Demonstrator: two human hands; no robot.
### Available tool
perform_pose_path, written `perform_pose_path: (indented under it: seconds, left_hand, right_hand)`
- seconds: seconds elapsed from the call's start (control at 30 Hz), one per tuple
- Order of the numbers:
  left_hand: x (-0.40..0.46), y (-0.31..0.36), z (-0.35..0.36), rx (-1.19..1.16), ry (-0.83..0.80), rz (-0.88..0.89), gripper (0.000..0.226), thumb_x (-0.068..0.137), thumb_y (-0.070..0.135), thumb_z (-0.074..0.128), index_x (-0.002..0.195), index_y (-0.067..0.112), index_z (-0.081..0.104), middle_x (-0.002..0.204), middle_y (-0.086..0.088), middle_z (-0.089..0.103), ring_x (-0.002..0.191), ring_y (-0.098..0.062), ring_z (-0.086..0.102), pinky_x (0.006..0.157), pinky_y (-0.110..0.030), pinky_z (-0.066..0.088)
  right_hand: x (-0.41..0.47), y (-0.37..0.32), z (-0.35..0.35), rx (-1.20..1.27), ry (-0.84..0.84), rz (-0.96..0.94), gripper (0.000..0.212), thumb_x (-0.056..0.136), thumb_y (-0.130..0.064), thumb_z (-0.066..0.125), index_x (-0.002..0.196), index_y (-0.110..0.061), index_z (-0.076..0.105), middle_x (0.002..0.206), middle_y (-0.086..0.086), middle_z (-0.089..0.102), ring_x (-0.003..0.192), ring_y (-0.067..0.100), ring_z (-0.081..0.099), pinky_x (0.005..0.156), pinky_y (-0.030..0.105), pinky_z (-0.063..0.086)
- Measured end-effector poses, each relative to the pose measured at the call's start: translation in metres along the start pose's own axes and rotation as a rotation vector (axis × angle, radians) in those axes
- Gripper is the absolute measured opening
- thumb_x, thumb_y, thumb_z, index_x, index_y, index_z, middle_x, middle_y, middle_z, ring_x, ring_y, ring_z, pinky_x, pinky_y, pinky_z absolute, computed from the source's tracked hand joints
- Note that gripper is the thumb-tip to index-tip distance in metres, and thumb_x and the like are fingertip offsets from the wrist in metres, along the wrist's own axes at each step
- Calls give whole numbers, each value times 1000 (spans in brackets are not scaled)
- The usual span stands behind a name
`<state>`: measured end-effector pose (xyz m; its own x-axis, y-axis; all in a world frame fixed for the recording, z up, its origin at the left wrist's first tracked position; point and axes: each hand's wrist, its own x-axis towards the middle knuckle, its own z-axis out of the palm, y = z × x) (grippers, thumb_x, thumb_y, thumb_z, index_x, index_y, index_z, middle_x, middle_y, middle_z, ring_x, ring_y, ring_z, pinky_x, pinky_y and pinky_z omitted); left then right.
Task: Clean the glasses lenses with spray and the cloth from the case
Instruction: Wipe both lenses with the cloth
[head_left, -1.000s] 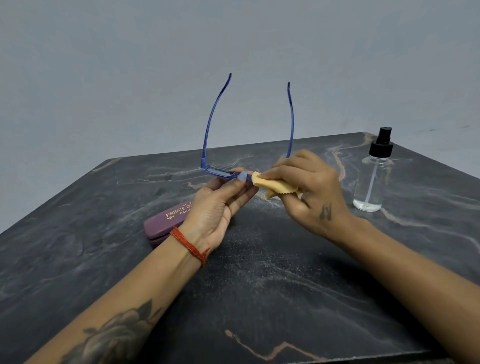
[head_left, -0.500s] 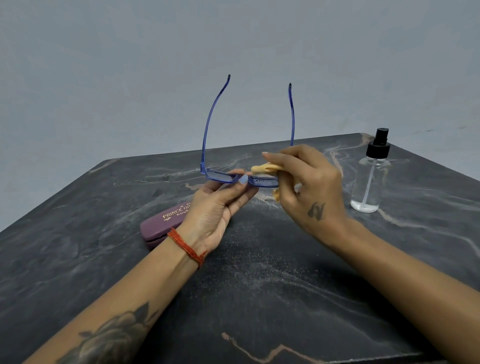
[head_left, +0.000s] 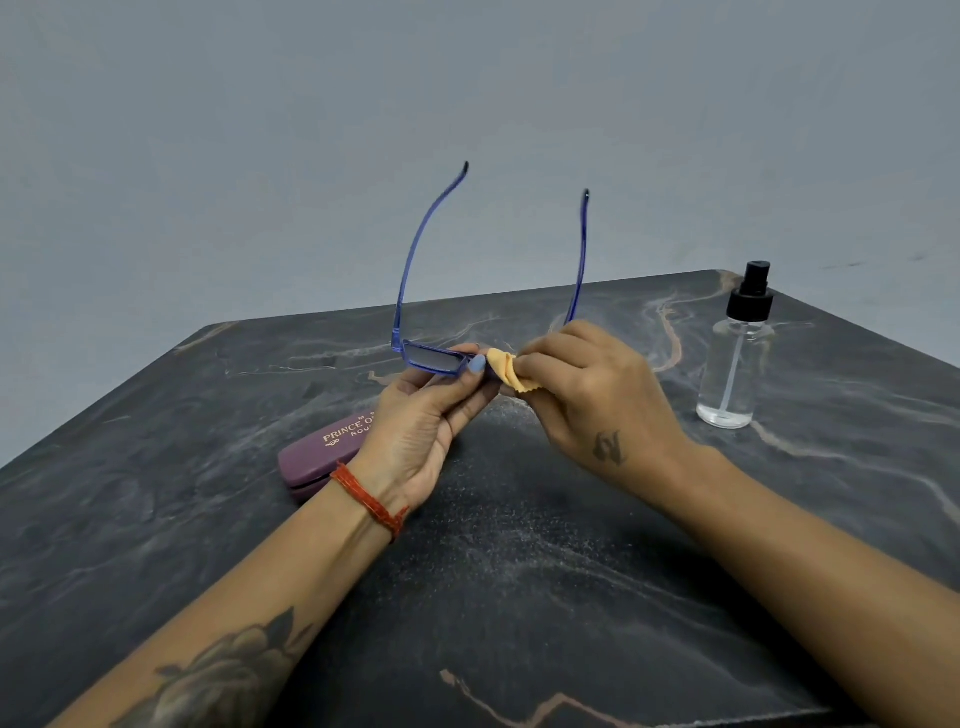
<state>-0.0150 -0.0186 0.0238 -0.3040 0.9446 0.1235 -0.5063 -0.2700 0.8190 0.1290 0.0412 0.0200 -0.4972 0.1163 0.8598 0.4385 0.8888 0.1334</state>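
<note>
My left hand (head_left: 415, 426) pinches the blue plastic-framed glasses (head_left: 431, 358); my right hand (head_left: 597, 395) grips the yellow cloth (head_left: 504, 370). The closed maroon case (head_left: 317, 457) lies behind my left wrist, and the clear spray bottle (head_left: 732, 364), little liquid inside, stands beyond my right.

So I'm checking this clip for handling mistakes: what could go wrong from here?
The left hand holds the blue glasses only near the bridge while the right hand rubs with the yellow cloth, so hard pressure might twist the frame. The raised temples might also catch something.

Bare room: marble table (head_left: 519, 597), grey wall (head_left: 260, 156)
</note>
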Motion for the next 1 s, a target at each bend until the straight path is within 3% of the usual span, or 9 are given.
perform_pose_path:
  seconds: [0.2,0.47,0.63,0.77,0.9,1.0]
  left_hand:
    - [-2,-1,3,-10,-15,19,22,64,1,61,86,1,64,78,-8,73,79,-16,71,70,-25,58]
    - [1,-1,4,-17,9,4,12,83,-2,54,86,3,64,75,-6,73,74,-12,71,64,-22,57]
    - [0,-1,4,-18,5,20,13,84,-3,52,85,2,64,77,-5,73,76,-12,70,65,-21,57]
    - [-2,0,4,-17,1,34,13,84,-4,52,87,2,64,78,-5,74,77,-12,71,69,-22,57]
    - [-3,0,5,-22,11,26,14,84,-4,52,85,2,64,75,-5,73,75,-12,71,68,-22,58]
    - [-3,1,4,-34,24,1,13,83,-4,53,83,2,64,73,-6,73,73,-13,71,65,-22,58]
  right_hand:
    - [0,1,-1,-5,57,-28,5,81,-5,66,81,-2,70,79,7,69,68,25,59,60,30,44]
    - [0,-5,-1,-26,37,47,12,74,-14,77,75,-4,70,74,6,67,67,22,56,61,26,41]
    - [1,-9,5,-29,-18,49,16,83,-15,61,84,-2,70,82,9,67,72,25,54,68,25,37]
    - [1,-8,6,30,-7,34,26,86,-16,50,92,-2,70,89,9,68,76,26,58,69,28,43]
    - [1,-6,4,84,46,70,11,79,-9,68,87,-3,72,84,7,70,73,24,60,67,22,39]
    - [0,-5,2,83,57,78,9,79,-13,70,83,-5,72,81,5,70,71,21,60,65,21,39]
